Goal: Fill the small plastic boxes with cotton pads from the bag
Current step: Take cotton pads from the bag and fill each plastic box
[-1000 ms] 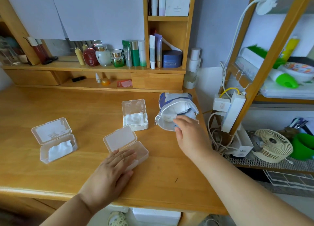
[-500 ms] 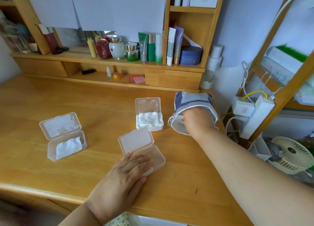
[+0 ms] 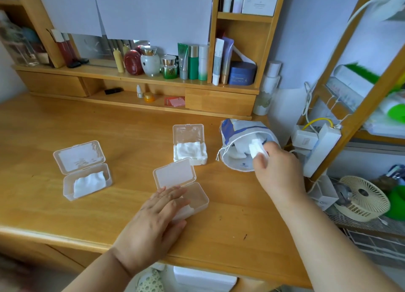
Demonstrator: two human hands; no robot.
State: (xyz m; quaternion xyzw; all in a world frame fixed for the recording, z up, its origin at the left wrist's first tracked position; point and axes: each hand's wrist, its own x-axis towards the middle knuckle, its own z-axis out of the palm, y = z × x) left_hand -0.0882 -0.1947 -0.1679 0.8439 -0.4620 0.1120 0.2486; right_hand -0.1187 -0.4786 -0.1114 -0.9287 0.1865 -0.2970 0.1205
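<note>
Head view: right hand pinches pads at bag mouth; left hand lies flat, steadying box. Next: carry pads there.

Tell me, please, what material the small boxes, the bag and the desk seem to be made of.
Near box: likely clear, slightly frosted hard plastic; the desk shows through its walls. Bag: probably thin, matte printed plastic film, since it crumples softly; it could be nonwoven fabric. Desk: apparently honey-coloured wood or veneer with visible grain and satin sheen.
</note>
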